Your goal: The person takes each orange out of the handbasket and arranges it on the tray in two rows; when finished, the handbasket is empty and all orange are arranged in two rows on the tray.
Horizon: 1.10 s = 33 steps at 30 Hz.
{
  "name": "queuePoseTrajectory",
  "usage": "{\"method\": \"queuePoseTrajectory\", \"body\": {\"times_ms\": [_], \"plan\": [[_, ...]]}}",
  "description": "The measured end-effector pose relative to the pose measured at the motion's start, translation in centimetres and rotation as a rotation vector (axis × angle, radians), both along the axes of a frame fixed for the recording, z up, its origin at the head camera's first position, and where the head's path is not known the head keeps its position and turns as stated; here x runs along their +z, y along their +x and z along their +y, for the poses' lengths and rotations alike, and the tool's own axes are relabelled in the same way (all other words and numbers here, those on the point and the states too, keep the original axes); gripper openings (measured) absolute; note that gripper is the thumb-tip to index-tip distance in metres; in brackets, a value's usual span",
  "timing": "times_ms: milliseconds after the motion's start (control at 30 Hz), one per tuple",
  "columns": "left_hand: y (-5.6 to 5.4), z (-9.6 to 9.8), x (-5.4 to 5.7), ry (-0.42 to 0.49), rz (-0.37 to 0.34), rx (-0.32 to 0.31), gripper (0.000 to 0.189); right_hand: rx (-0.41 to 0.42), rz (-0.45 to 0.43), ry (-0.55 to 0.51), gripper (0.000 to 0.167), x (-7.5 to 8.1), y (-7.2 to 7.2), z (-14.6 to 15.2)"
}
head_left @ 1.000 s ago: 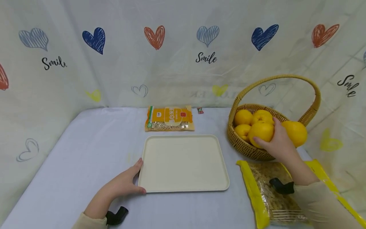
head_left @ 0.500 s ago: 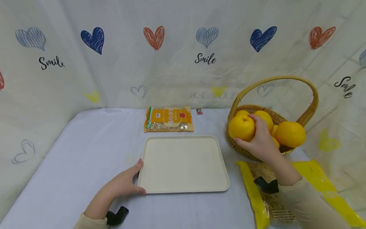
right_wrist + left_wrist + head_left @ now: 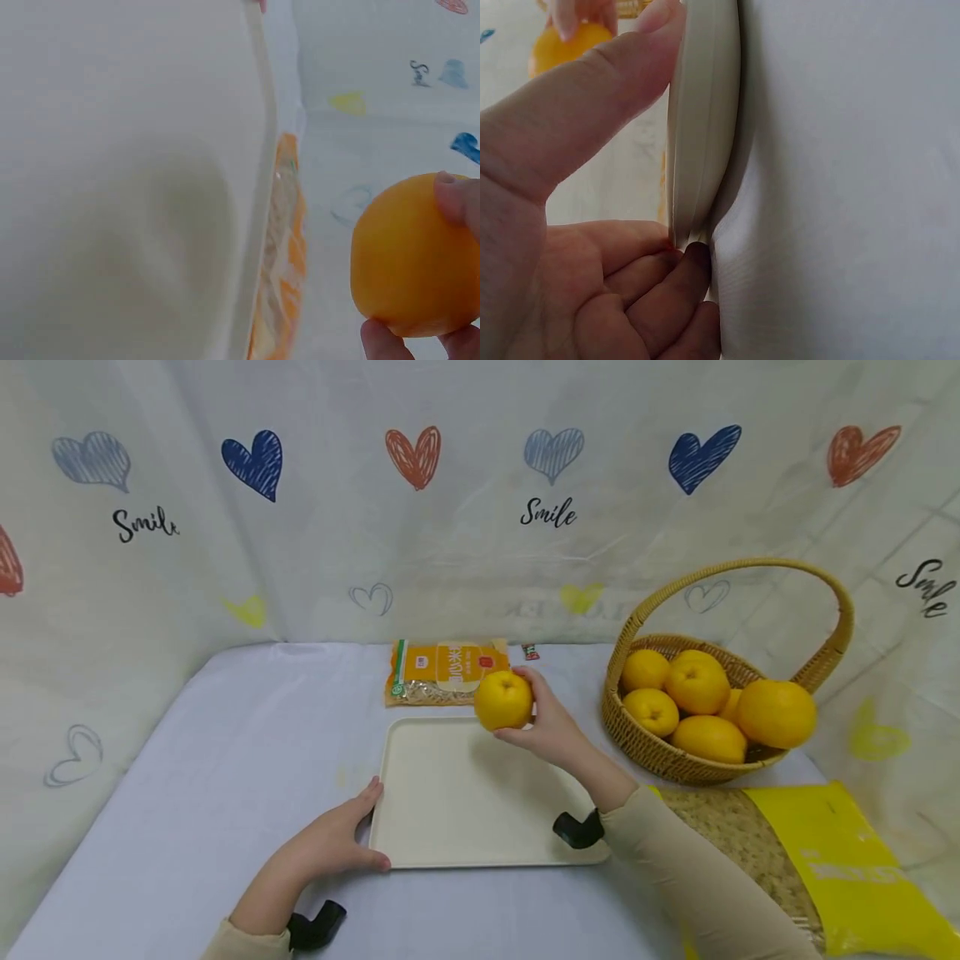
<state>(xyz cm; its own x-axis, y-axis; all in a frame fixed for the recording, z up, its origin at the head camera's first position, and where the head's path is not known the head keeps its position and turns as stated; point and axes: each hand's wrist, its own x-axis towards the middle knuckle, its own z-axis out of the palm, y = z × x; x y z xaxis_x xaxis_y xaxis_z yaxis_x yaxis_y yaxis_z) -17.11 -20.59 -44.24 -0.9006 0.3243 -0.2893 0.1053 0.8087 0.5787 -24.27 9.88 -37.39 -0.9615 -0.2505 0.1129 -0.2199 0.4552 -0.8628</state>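
Observation:
My right hand (image 3: pixel 557 727) holds a round yellow fruit (image 3: pixel 502 700) above the far part of a cream rectangular tray (image 3: pixel 442 802). In the right wrist view, thumb and fingertips grip the smooth fruit (image 3: pixel 412 259) from its sides, and a soft shadow falls on the tray (image 3: pixel 135 97). My left hand (image 3: pixel 337 842) holds the tray's left edge. Seen from the left wrist, the thumb presses the rim (image 3: pixel 705 97) and curled fingers (image 3: pixel 660 289) meet it lower down. A wicker basket (image 3: pixel 637 752) with an arched handle stands at the right, with several more yellow fruits (image 3: pixel 696 681) inside.
Behind the tray lies an orange food packet (image 3: pixel 427 689), with a tiny red-green wrapper (image 3: pixel 530 652) beside it. A large yellow-edged bag (image 3: pixel 847 868) of tan dry food lies front right, partly under the right sleeve (image 3: pixel 697 868). A heart-printed cloth (image 3: pixel 465 552) hangs behind.
My right hand has lifted the yellow fruit out of the basket and carried it left, over the tray. The left hand stays at the tray's left edge.

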Motion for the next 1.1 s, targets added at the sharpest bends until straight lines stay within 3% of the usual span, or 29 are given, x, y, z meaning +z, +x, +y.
{"method": "queuePoseTrajectory", "body": {"times_ms": [167, 333, 567, 1100], "plan": [[0.0, 0.2, 0.1, 0.006, 0.004, 0.000, 0.111, 0.017, -0.079, 0.010, 0.088, -3.0, -2.1, -4.1], [-0.2, 0.4, 0.2, 0.015, 0.001, -0.005, 0.111, 0.038, -0.111, 0.075, 0.086, -4.8, -3.2, -7.2], [-0.5, 0.3, 0.6, 0.024, -0.002, 0.000, 0.111, 0.080, -0.054, 0.104, 0.086, -5.4, -4.3, -9.7], [-0.2, -0.5, 0.4, 0.052, -0.016, 0.011, 0.111, 0.068, -0.077, 0.165, 0.087, -6.3, -4.4, -13.1]]}}
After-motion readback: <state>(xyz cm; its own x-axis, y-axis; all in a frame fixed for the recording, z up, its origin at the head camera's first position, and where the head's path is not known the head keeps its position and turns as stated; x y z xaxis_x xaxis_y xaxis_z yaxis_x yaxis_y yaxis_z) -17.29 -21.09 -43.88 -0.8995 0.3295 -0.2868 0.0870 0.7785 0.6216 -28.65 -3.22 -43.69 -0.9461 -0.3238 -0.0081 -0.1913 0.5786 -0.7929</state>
